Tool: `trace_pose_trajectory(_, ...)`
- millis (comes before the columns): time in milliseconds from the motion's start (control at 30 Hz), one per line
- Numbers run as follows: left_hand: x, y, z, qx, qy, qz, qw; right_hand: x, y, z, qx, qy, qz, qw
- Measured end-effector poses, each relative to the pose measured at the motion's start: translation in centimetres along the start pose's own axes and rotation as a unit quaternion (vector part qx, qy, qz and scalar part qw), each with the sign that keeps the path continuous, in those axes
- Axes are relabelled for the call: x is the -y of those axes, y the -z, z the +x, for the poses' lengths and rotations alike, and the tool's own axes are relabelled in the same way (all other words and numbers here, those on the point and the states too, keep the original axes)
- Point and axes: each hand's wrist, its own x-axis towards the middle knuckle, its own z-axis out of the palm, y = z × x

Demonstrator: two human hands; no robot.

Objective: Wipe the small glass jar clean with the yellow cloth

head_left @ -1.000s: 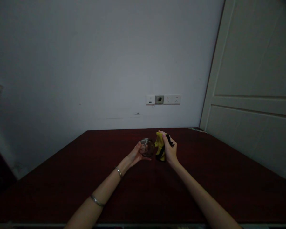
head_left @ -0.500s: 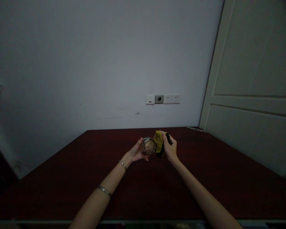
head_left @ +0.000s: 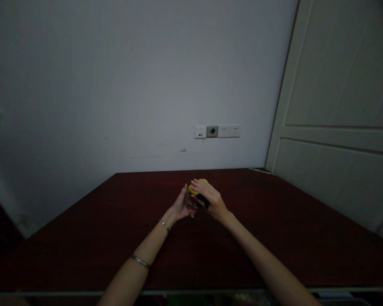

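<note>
My left hand [head_left: 180, 206] is wrapped round the side of a clear glass cup [head_left: 189, 199], holding it above the table. Over the cup's opening lies a yellow and black cloth [head_left: 198, 185], gripped by my right hand [head_left: 212, 199]. The cloth touches the glass, and its dark part [head_left: 203, 199] shows below my right fingers. Most of the cup is hidden behind the cloth and my right hand; whether any cloth reaches inside it I cannot tell.
The dark red table [head_left: 115, 238] runs back to a pale wall [head_left: 130, 85]. Sockets and switches [head_left: 221, 131] sit on the wall above it. A panelled white door [head_left: 338, 106] stands on the right. Dim items show below the table's front edge [head_left: 185, 292].
My right hand has moved left with the cloth, from beside the cup onto its opening. The cup has shifted slightly left and its opening, visible before, is now covered.
</note>
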Motion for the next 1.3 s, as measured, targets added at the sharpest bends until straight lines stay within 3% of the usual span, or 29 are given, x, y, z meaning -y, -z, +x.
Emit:
trace_pose_trajectory(133, 0.1, -0.4, -0.2, -0.033, -0.034, 0.002, 0.999, -0.3, -0.3, 0.2, 0.04, 0.032, -0.029, 0.998)
trace_pose_trajectory(433, 0.0, -1.2, -0.4, -0.039, -0.033, -0.019, 0.999, -0.9, -0.8, 0.6, 0.002, 0.011, -0.004, 1.0)
trace_pose_trajectory(967, 0.0, -1.2, 0.7, -0.089, -0.076, -0.081, 0.99, -1.1, -0.6, 0.8, 0.089, 0.07, -0.129, 0.985)
trace_pose_trajectory(1200, -0.5, -1.6, 0.2, -0.088, -0.076, -0.042, 0.992, -1.4, -1.0, 1.6, 0.069, 0.079, -0.099, 0.99)
trace_pose_trajectory(1300, -0.8, -2.1, -0.2, -0.077, -0.081, -0.03, 0.993, -1.4, -1.1, 1.8, 0.032, 0.047, -0.071, 0.996)
